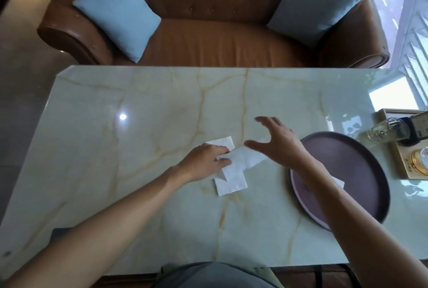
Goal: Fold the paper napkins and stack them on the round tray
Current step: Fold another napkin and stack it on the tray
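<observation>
White paper napkins [231, 182] lie in a small pile at the middle of the marble table. My left hand [206, 161] pinches the end of one loose napkin [247, 160] that stretches to the right above the pile. Just over that napkin's right part, my right hand [276, 144] hovers with fingers spread, holding nothing. The round purple tray [361, 171] sits to the right, partly under my right forearm. A white napkin corner [339, 182] shows on the tray beside my forearm.
A wooden box [404, 167] with a glass bottle [382, 131] and a dark item stands at the table's right edge, close behind the tray. A brown leather sofa [213, 39] with two blue cushions faces the far side of the table.
</observation>
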A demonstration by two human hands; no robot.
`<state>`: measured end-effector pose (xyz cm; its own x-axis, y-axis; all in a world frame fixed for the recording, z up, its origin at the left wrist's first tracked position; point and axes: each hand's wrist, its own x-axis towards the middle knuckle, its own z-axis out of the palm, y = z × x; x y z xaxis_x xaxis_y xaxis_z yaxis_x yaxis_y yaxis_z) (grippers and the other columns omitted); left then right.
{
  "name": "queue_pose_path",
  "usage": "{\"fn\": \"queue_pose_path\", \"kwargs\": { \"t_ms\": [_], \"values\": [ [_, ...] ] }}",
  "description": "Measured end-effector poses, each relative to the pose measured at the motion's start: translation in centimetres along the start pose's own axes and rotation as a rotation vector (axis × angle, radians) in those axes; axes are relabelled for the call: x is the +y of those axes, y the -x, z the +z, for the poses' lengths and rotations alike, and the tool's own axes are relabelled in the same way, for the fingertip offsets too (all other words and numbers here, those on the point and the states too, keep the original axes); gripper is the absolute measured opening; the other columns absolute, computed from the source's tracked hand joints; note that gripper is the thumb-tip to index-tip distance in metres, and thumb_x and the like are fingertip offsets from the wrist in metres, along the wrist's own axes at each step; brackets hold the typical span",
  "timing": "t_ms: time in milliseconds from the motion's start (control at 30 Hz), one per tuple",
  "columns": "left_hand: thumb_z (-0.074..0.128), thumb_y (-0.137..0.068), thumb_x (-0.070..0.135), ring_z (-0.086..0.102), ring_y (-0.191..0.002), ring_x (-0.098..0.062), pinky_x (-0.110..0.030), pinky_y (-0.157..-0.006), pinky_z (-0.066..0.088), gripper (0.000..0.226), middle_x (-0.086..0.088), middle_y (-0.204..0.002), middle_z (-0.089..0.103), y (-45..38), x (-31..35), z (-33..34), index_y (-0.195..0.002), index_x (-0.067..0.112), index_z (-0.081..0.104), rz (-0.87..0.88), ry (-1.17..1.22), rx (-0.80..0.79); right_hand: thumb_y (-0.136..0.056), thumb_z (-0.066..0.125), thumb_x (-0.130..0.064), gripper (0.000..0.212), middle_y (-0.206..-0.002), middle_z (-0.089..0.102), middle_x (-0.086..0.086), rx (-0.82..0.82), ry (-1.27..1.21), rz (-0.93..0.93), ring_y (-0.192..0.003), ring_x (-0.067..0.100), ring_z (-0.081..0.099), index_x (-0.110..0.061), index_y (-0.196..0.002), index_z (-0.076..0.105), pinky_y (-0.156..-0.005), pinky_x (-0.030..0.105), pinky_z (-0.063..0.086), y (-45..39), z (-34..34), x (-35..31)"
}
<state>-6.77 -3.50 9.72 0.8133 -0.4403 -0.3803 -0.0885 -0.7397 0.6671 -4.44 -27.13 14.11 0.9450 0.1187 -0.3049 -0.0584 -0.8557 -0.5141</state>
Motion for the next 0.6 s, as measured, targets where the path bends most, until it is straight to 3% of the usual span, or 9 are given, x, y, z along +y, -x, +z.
{"fn": "queue_pose_path", "kwargs": {
  "t_ms": [67,133,200,267,400,533,600],
  "values": [
    [0.057,-0.098,0.038,0.057,-0.079,-0.021,-0.034,-0.070,0.043,0.020,0.006,-0.079,0.061,0.0,0.4,-1.8,-0.098,0.019,0.065,0.046,-0.133,-0.058,-0.080,0.074,-0.056,0.073,-0.147,0.052,-0.006,-0.169,0.062,-0.206,-0.144,0.015,0.039,-0.032,-0.144,0.049,-0.121,0.044,0.025,0.0,-0.1,-1.2],
    [0.055,-0.099,0.037,0.060,-0.083,-0.023,-0.035,-0.073,0.045,0.022,-0.001,-0.088,0.067,0.1,0.6,-3.3,-0.100,0.017,0.065,0.068,-0.223,-0.109,-0.085,0.072,-0.050,0.057,-0.142,0.057,-0.011,-0.277,0.187,-0.275,-0.141,0.009,0.042,-0.035,-0.138,0.055,-0.124,0.046,0.016,-0.3,0.6,-2.2],
    [0.055,-0.100,0.036,0.060,-0.081,-0.023,-0.036,-0.071,0.045,0.023,-0.003,-0.084,0.067,0.5,0.8,-4.5,-0.098,0.014,0.064,0.076,-0.258,-0.129,-0.092,0.067,-0.040,0.030,-0.121,0.070,-0.012,-0.286,0.243,-0.306,-0.112,0.011,0.061,-0.032,-0.121,0.066,-0.115,0.040,0.030,-0.8,0.8,-3.0],
    [0.054,-0.101,0.036,0.057,-0.074,-0.018,-0.035,-0.067,0.042,0.023,0.004,-0.077,0.061,1.0,0.8,-5.6,-0.094,0.015,0.062,0.077,-0.227,-0.120,-0.095,0.062,-0.035,0.015,-0.102,0.075,-0.010,-0.268,0.216,-0.312,-0.092,0.014,0.065,-0.028,-0.104,0.072,-0.094,0.033,0.041,-1.0,0.6,-3.7],
    [0.051,-0.103,0.038,0.052,-0.070,-0.017,-0.038,-0.069,0.042,0.032,0.007,-0.068,0.053,1.7,-0.3,-6.7,-0.088,0.012,0.061,0.062,-0.161,-0.054,-0.098,0.059,-0.035,0.019,-0.099,0.076,-0.006,-0.240,0.228,-0.310,-0.093,0.016,0.068,-0.024,-0.097,0.074,-0.078,0.029,0.045,-1.3,0.0,-4.3],
    [0.048,-0.106,0.037,0.045,-0.063,-0.008,-0.031,-0.060,0.033,0.030,0.012,-0.064,0.046,2.2,-0.3,-6.7,-0.076,0.030,0.049,0.048,-0.173,-0.063,-0.098,0.059,-0.035,0.019,-0.106,0.075,-0.006,-0.257,0.267,-0.339,-0.098,0.017,0.067,-0.024,-0.105,0.073,-0.078,0.030,0.043,-1.2,0.0,-5.1],
    [0.047,-0.106,0.036,0.047,-0.062,-0.005,-0.026,-0.058,0.033,0.030,0.013,-0.065,0.047,2.2,0.1,-6.6,-0.078,0.028,0.054,0.055,-0.182,-0.071,-0.098,0.059,-0.034,0.020,-0.108,0.073,-0.005,-0.233,0.285,-0.383,-0.100,0.018,0.066,-0.024,-0.109,0.071,-0.078,0.029,0.038,-1.2,0.4,-5.8]
  ]
}}
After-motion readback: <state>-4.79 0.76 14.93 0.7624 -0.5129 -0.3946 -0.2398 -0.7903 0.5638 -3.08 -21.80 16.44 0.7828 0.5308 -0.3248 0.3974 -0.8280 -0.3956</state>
